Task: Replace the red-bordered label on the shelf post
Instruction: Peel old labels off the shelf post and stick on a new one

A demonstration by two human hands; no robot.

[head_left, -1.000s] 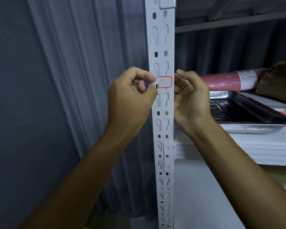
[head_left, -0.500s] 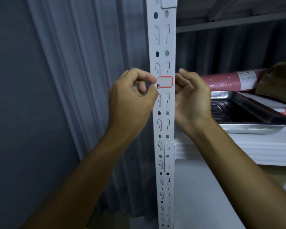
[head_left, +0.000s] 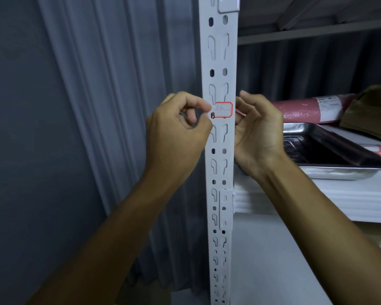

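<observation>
Now the left hand [head_left: 176, 128] pinches the red-bordered label's [head_left: 223, 110] left edge on the shelf post [head_left: 220, 172] at frame centre, seemingly peeling; right hand [head_left: 257, 126] pinches a red scrap [head_left: 240, 112]. Next: a steady peel.

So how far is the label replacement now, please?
A red-bordered label sits on the shelf post. The left hand pinches its left edge. The right hand holds a small reddish piece beside the post. Whether this label is old or new, I cannot tell.
</observation>
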